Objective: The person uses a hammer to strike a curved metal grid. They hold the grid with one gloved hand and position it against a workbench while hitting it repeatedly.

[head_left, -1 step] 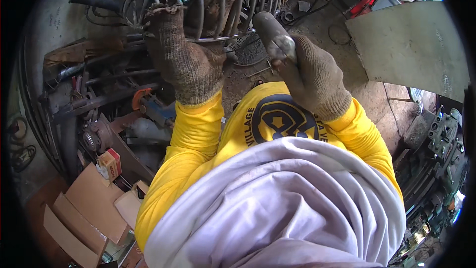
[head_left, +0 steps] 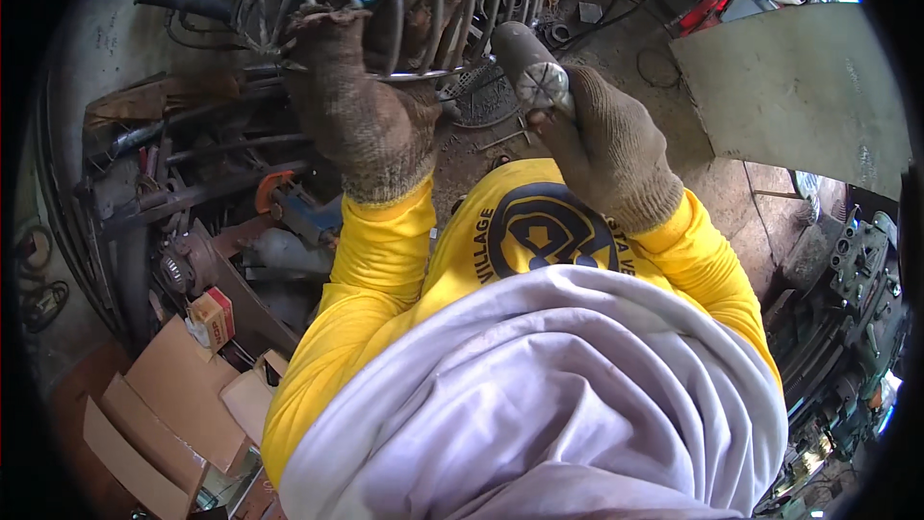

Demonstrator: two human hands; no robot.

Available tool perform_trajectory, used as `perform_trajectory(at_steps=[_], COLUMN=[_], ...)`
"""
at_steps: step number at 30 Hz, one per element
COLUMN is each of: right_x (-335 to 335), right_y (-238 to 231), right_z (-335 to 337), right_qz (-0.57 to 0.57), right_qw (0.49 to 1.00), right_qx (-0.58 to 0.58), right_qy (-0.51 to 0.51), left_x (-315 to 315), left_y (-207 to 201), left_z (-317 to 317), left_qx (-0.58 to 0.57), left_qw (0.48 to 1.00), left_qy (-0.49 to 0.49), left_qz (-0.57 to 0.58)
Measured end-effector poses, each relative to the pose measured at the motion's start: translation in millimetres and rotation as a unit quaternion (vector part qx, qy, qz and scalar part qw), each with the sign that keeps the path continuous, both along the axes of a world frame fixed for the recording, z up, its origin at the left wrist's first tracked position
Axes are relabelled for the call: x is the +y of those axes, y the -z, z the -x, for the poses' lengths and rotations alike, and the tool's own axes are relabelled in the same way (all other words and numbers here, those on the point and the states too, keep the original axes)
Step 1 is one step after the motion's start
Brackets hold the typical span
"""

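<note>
A cage of bent metal bars (head_left: 438, 14) stands at the upper middle, its curved ribs joined by a long straight rod. My left hand (head_left: 356, 101), in a dirty brown knit glove, is closed on the cage's near left side; its fingertips are partly hidden among the bars. My right hand (head_left: 616, 140), gloved likewise, grips a hammer (head_left: 531, 63) close under its head. The thick grey cylindrical head sits just right of the cage, apart from it, with a worn round face turned toward me. The glove hides most of the handle.
Scrap metal frames (head_left: 192, 154) crowd the left. Below them lie a small red-and-tan box (head_left: 214, 316) and an opened cardboard box (head_left: 168, 395). A large pale sheet panel (head_left: 799, 96) stands at the right, with dark machinery (head_left: 857, 279) beneath. Cables cross the floor.
The hammer head has tilted, so its round face shows more fully. The cage's bars and my left hand have shifted slightly.
</note>
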State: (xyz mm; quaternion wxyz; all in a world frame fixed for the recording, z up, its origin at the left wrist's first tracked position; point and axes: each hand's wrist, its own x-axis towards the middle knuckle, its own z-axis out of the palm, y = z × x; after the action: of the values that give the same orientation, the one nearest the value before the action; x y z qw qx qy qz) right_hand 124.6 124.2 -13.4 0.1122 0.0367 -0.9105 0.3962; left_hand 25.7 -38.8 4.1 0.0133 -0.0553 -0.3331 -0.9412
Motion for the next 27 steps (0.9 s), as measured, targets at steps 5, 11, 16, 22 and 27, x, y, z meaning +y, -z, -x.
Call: perform_trajectory(at_steps=[5,11,16,22,27], right_x=[10,1,7,-1,-11], right_y=[-11,2,-10,-25,-6], right_z=[-9,4,2,-5,7], right_qz=[0.093,-0.06,0.065,0.038,-0.06], right_qw=[0.996,0.997,0.995,0.999,0.996], right_qx=[-0.015,-0.052,0.072,0.023,0.061], right_qy=[0.001,0.013,0.028,0.015,0.012], left_x=[-5,0,3,6,4], left_y=[6,-1,1,-13,-10], left_z=[2,5,15,16,14], left_qx=[0.048,0.024,0.039,-0.041,-0.004], left_qw=[0.992,0.999,0.986,0.988,0.994], left_qy=[-0.074,-0.028,-0.13,-0.141,-0.106], left_qz=[0.091,0.023,0.101,0.044,0.033])
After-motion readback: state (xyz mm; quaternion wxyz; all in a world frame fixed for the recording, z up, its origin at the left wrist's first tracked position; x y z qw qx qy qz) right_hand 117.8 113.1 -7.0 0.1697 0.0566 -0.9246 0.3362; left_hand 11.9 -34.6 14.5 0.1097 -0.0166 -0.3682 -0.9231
